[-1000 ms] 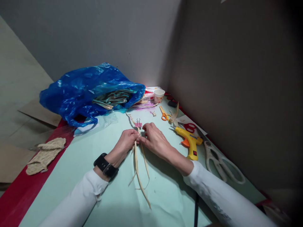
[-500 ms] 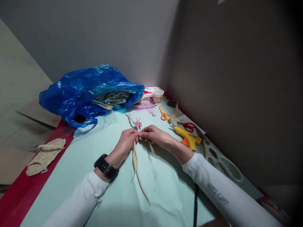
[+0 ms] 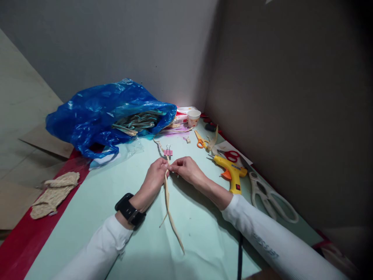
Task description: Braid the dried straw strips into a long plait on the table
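Observation:
Pale dried plant-fibre strips (image 3: 167, 198) hang down from between my fingers, their loose ends trailing toward me over the table. Just beyond my fingertips a pink binder clip (image 3: 168, 153) grips the narrow braided length (image 3: 159, 144), which runs away toward the back. My left hand (image 3: 155, 174) is closed in a pinch on the strips, right below the clip. My right hand (image 3: 188, 170) meets it from the right, thumb and fingers pinched on the strips too. The exact crossing of the strands is hidden by my fingers.
A blue plastic bag (image 3: 96, 112) of fibre strips lies at the back left, a paper cup (image 3: 194, 118) behind. Along the right are orange scissors (image 3: 200, 140), red-handled scissors (image 3: 231, 156), a yellow glue gun (image 3: 233, 171) and large white-handled scissors (image 3: 272, 200). A woven piece (image 3: 55, 194) lies left.
The strip that hung beneath my right hand no longer shows there. My right hand has shifted slightly left, and both hands stay together below the clip.

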Motion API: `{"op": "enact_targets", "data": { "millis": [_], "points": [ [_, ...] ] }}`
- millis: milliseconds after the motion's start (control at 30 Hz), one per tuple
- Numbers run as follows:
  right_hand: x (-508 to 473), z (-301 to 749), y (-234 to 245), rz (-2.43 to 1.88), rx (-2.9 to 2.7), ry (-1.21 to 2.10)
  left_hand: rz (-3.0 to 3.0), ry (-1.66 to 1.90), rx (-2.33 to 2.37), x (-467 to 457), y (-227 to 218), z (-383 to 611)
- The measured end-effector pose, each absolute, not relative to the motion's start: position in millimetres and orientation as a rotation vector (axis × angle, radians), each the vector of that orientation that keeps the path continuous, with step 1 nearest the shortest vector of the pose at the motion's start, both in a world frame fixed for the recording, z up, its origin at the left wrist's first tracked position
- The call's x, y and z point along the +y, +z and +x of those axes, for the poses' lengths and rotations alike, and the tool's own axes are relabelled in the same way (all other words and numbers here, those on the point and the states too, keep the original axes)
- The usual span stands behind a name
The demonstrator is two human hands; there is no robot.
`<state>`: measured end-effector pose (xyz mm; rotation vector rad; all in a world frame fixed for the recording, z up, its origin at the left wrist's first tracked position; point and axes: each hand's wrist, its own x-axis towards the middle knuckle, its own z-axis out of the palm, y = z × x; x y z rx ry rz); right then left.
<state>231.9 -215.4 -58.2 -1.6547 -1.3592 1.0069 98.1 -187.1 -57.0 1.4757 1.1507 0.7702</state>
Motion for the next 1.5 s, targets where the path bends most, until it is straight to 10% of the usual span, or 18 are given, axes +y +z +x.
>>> {"op": "enact_targets", "data": {
  "millis": [633,1500],
  "points": [
    [-216,227,-63,-1.641,-1.377,0.919,2.493,0.373,1.431,-197,-22,87],
    [-220,238,-52,-1.239,-1.028,1.408,2.402,0.45,1.283,-216,-19,91]
  ]
}}
